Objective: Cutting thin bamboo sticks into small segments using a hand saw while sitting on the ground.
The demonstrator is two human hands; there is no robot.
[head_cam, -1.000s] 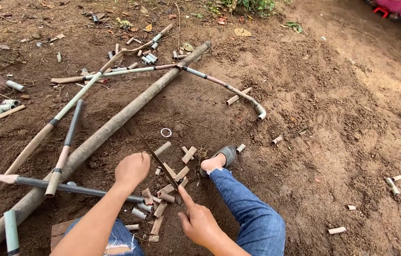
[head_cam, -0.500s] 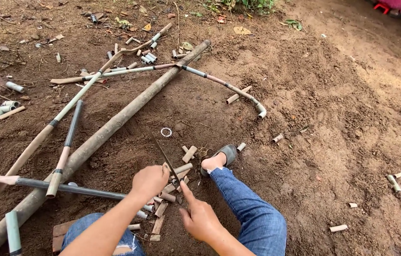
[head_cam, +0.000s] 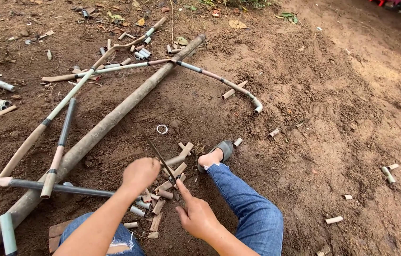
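The left hand (head_cam: 139,173) is curled into a closed fist, knuckles up, its bare forearm reaching forward from the lower left. The right hand (head_cam: 198,215) sits lower, index finger stretched forward, the other fingers loosely bent, wrist angled inward

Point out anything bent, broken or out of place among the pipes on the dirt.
One thin pipe stands out: it curves down to an elbow end instead of running straight like the thick pipe it crosses. Short cut pieces lie scattered near the left hand and right hand. A small white ring lies alone on the soil.
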